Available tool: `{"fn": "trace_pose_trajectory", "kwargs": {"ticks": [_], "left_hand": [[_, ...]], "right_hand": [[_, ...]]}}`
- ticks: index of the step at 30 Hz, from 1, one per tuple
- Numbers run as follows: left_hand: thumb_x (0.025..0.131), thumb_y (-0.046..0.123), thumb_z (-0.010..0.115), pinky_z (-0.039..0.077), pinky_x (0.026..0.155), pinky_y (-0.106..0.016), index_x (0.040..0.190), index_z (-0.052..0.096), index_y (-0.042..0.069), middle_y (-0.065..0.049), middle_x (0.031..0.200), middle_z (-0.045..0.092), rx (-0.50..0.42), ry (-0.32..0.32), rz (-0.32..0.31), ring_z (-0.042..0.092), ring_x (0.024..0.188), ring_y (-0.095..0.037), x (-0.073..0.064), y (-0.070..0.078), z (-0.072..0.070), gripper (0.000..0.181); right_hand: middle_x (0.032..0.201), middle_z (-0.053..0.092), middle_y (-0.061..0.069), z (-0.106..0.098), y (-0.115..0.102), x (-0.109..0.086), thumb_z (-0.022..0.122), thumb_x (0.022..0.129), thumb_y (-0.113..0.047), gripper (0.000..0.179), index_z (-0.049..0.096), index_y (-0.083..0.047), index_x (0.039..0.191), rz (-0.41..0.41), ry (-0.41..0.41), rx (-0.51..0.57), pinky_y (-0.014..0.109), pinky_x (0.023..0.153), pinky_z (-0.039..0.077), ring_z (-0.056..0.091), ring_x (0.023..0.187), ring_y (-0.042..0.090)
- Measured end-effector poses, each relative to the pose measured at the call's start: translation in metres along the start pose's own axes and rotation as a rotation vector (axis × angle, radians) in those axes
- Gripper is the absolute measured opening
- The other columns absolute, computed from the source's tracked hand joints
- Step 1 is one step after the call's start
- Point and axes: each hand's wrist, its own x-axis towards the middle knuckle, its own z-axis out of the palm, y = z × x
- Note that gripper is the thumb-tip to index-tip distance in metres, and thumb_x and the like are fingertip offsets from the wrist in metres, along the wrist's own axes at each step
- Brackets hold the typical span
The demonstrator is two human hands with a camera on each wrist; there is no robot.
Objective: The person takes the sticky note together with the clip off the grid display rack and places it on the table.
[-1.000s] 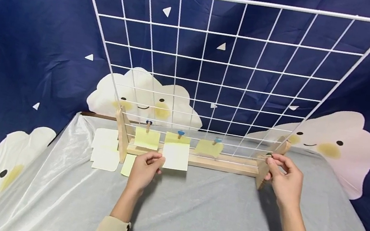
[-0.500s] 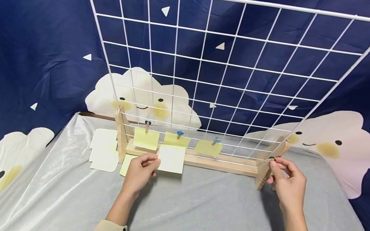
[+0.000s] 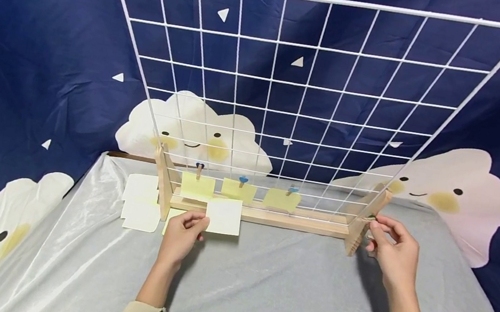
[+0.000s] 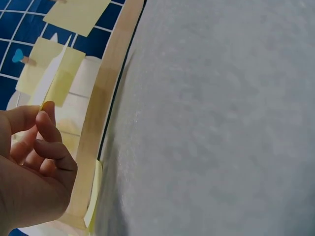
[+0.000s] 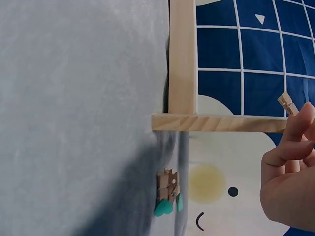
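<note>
My left hand (image 3: 182, 235) pinches the left edge of a pale square sticky note (image 3: 224, 217), held up in front of the wooden base bar. In the left wrist view that note (image 4: 53, 73) appears nearly edge-on between thumb and forefinger. Beside the stand's right foot, my right hand (image 3: 396, 253) pinches a small wooden clothespin (image 5: 287, 103) whose jaws point away from the fingertips. Three yellow notes, the left (image 3: 197, 188), middle (image 3: 238, 191) and right (image 3: 282, 201), hang low on the white wire grid (image 3: 271, 79), each under a clothespin with a blue heart.
Wooden feet and a base bar (image 3: 298, 222) carry the grid on a grey cloth (image 3: 279, 284). Pale notes (image 3: 141, 215) lie left of the stand. Several clothespins with green hearts (image 5: 163, 207) lie just outside the right foot. A dark blue curtain (image 3: 58, 14) hangs behind.
My left hand has drawn the sticky note left and slightly down, uncovering more of the middle hanging note. My right hand has shifted a little to the right, still holding the clothespin.
</note>
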Motion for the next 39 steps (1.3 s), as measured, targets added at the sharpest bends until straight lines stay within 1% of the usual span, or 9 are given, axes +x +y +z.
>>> {"fn": "trace_pose_trajectory", "kwargs": {"ticks": [4, 11, 17, 20, 23, 27, 30, 33, 39], "left_hand": [[0.093, 0.009, 0.073, 0.045, 0.053, -0.02, 0.106, 0.073, -0.003, -0.004, 0.078, 0.07, 0.011, 0.003, -0.002, 0.059, 0.058, -0.015, 0.001, -0.003, -0.002, 0.018], [0.092, 0.009, 0.073, 0.046, 0.054, -0.021, 0.106, 0.073, -0.004, -0.004, 0.076, 0.07, 0.025, 0.012, -0.004, 0.059, 0.057, -0.015, 0.002, -0.009, -0.004, 0.018], [0.092, 0.008, 0.072, 0.048, 0.054, -0.021, 0.106, 0.072, -0.004, -0.005, 0.08, 0.071, 0.043, 0.023, -0.008, 0.058, 0.057, -0.014, 0.001, -0.015, -0.008, 0.018], [0.093, 0.008, 0.072, 0.048, 0.054, -0.021, 0.106, 0.072, -0.005, -0.005, 0.081, 0.071, 0.058, 0.028, -0.013, 0.058, 0.058, -0.014, 0.0, -0.017, -0.011, 0.018], [0.092, 0.008, 0.072, 0.046, 0.053, -0.02, 0.105, 0.072, -0.005, -0.006, 0.078, 0.07, 0.078, 0.027, -0.018, 0.058, 0.057, -0.014, 0.0, -0.018, -0.014, 0.018], [0.091, 0.008, 0.072, 0.043, 0.053, -0.02, 0.103, 0.073, -0.005, -0.005, 0.074, 0.069, 0.106, 0.029, -0.029, 0.056, 0.056, -0.012, 0.0, -0.02, -0.019, 0.017], [0.091, 0.008, 0.072, 0.042, 0.052, -0.02, 0.102, 0.073, -0.005, -0.004, 0.072, 0.068, 0.126, 0.026, -0.041, 0.054, 0.055, -0.012, 0.001, -0.022, -0.022, 0.017], [0.09, 0.009, 0.072, 0.043, 0.052, -0.021, 0.101, 0.073, -0.005, -0.002, 0.071, 0.067, 0.151, 0.017, -0.052, 0.054, 0.056, -0.012, 0.001, -0.023, -0.023, 0.017], [0.09, 0.008, 0.071, 0.043, 0.053, -0.021, 0.099, 0.073, -0.006, -0.001, 0.069, 0.063, 0.197, -0.011, -0.034, 0.052, 0.06, -0.01, 0.0, -0.02, -0.022, 0.016]], "right_hand": [[0.081, 0.065, -0.003, -0.006, 0.003, 0.001, 0.071, 0.095, -0.005, 0.013, 0.067, -0.004, 0.107, 0.017, 0.01, -0.026, 0.019, 0.042, 0.048, 0.054, 0.044, 0.008], [0.082, 0.066, -0.005, -0.015, 0.007, 0.003, 0.069, 0.095, -0.003, 0.011, 0.068, -0.006, 0.105, 0.029, 0.025, -0.024, 0.019, 0.043, 0.048, 0.055, 0.044, 0.009], [0.082, 0.065, -0.005, -0.019, 0.011, 0.003, 0.069, 0.095, -0.005, 0.012, 0.066, -0.005, 0.107, 0.036, 0.003, -0.038, 0.018, 0.043, 0.046, 0.055, 0.046, 0.008], [0.083, 0.064, -0.005, -0.022, 0.013, 0.001, 0.069, 0.096, -0.007, 0.012, 0.065, -0.006, 0.107, 0.057, 0.001, -0.048, 0.018, 0.043, 0.046, 0.055, 0.047, 0.008], [0.084, 0.065, -0.006, -0.025, 0.015, -0.001, 0.069, 0.096, -0.008, 0.011, 0.065, -0.006, 0.107, 0.082, 0.0, -0.046, 0.019, 0.043, 0.047, 0.056, 0.047, 0.008], [0.086, 0.065, -0.007, -0.029, 0.018, 0.0, 0.068, 0.097, -0.012, 0.013, 0.065, -0.007, 0.109, 0.094, 0.005, -0.093, 0.021, 0.044, 0.048, 0.057, 0.048, 0.008], [0.086, 0.065, -0.007, -0.033, 0.021, 0.002, 0.068, 0.098, -0.014, 0.013, 0.065, -0.009, 0.11, 0.096, 0.012, -0.137, 0.02, 0.044, 0.046, 0.058, 0.048, 0.008], [0.085, 0.065, -0.007, -0.036, 0.025, 0.004, 0.067, 0.098, -0.014, 0.013, 0.065, -0.01, 0.11, 0.101, 0.012, -0.153, 0.02, 0.043, 0.044, 0.059, 0.048, 0.008], [0.082, 0.065, -0.011, -0.04, 0.03, 0.008, 0.065, 0.1, -0.015, 0.011, 0.065, -0.011, 0.11, 0.096, 0.025, -0.225, 0.021, 0.042, 0.044, 0.059, 0.047, 0.008]]}}
